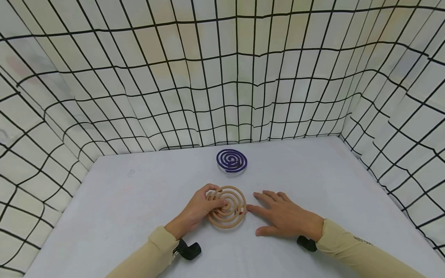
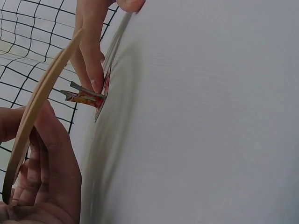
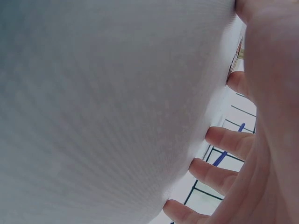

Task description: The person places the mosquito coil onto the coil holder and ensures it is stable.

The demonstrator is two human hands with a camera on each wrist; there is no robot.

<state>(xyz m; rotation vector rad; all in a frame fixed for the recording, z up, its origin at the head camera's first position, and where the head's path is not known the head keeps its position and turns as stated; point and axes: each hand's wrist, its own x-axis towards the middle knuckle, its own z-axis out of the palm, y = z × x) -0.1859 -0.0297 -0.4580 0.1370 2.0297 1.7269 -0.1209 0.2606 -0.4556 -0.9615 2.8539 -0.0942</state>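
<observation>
A tan mosquito coil (image 1: 227, 226) is held by my left hand (image 1: 198, 210), with the thumb on its upper face and fingers beneath. The left wrist view shows this coil (image 2: 43, 93) tilted above the white surface. Under its right edge sits a small printed metal coil stand (image 1: 242, 209); its upright tabs (image 2: 84, 96) point up towards the coil, apart from it. My right hand (image 1: 283, 216) lies palm down with fingers spread. Its index fingertip touches the stand's base, and the other fingertips rest on the surface.
Further back on the white table (image 1: 156, 185) lies a purple spiral coil (image 1: 231, 159). Black netting (image 1: 222, 83) over pale walls closes off the back and both sides. A black wrist device (image 1: 187, 250) sits under the left wrist, and another (image 1: 307, 243) under the right.
</observation>
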